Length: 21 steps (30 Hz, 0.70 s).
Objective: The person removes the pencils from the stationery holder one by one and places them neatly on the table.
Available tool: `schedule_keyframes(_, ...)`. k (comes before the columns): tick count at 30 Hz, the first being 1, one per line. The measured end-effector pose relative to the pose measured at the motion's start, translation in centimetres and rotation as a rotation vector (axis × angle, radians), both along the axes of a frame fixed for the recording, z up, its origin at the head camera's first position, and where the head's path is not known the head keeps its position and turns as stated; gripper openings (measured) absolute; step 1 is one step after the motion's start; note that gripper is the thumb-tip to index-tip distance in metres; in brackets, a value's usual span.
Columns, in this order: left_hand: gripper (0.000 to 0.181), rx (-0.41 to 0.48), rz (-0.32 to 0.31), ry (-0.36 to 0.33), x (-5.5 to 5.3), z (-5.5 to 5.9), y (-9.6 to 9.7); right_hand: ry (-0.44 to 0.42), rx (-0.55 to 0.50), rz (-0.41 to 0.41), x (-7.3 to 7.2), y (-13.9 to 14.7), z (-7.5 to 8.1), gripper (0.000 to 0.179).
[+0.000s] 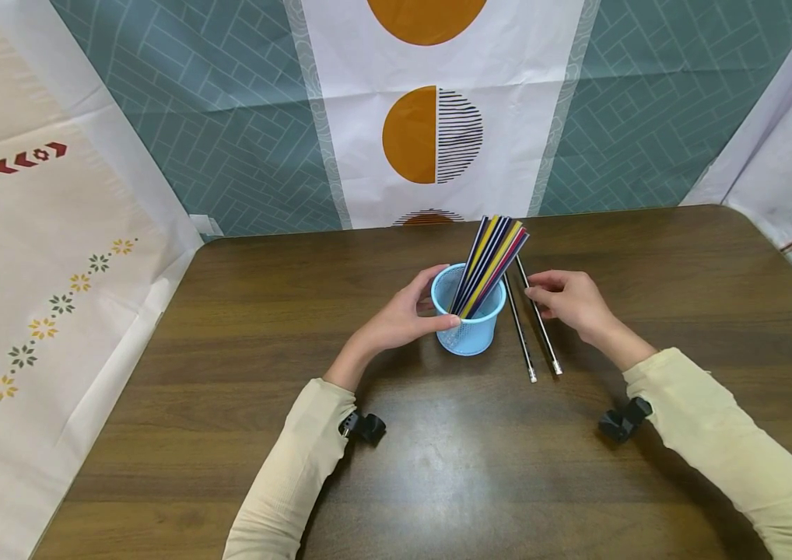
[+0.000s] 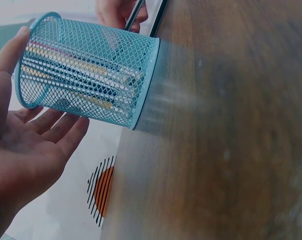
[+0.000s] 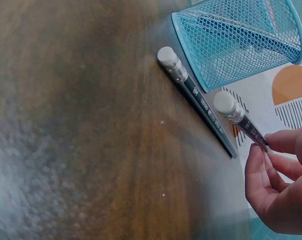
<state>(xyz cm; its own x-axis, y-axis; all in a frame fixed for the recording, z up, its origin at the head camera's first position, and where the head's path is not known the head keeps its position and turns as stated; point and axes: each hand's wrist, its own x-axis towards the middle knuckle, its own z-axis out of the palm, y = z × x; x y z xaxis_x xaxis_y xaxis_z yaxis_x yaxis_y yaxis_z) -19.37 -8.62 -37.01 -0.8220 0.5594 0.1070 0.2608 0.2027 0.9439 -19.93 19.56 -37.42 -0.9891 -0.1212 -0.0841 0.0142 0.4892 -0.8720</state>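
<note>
A light blue mesh cup (image 1: 467,327) (image 2: 91,70) (image 3: 241,35) stands mid-table with several coloured pencils (image 1: 490,260) leaning to the right inside it. My left hand (image 1: 434,305) (image 2: 41,90) holds the cup from its left, thumb on the near rim and fingers around the far side. Two dark pencils with eraser ends lie just right of the cup. My right hand (image 1: 534,294) (image 3: 263,145) pinches the outer pencil (image 1: 543,327) (image 3: 238,115), whose eraser end is lifted slightly. The inner pencil (image 1: 520,330) (image 3: 196,95) lies flat beside the cup.
The brown wooden table (image 1: 438,482) ends at a patterned backdrop (image 1: 431,132) behind the cup. A pale floral cloth (image 1: 39,311) hangs along the left edge. Black wrist mounts (image 1: 366,426) (image 1: 623,420) sit under both sleeves.
</note>
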Motion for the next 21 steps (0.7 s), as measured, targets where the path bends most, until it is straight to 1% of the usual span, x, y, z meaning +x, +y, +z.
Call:
schedule_keyframes(3,0.077,-0.004,0.001,-0.005,0.05,0.08,0.03,-0.016,0.024,0.007,-0.10,0.00,-0.25,0.035)
schedule_keyframes(10,0.078,-0.010,0.000,-0.014,0.08,0.06,0.05,-0.035,0.044,0.014,-0.16,-0.13,-0.83,0.034)
schedule_keyframes(21,0.079,-0.008,0.002,-0.012,-0.02,0.24,0.02,-0.065,0.054,-0.012,-0.25,-0.53,-0.91,0.034)
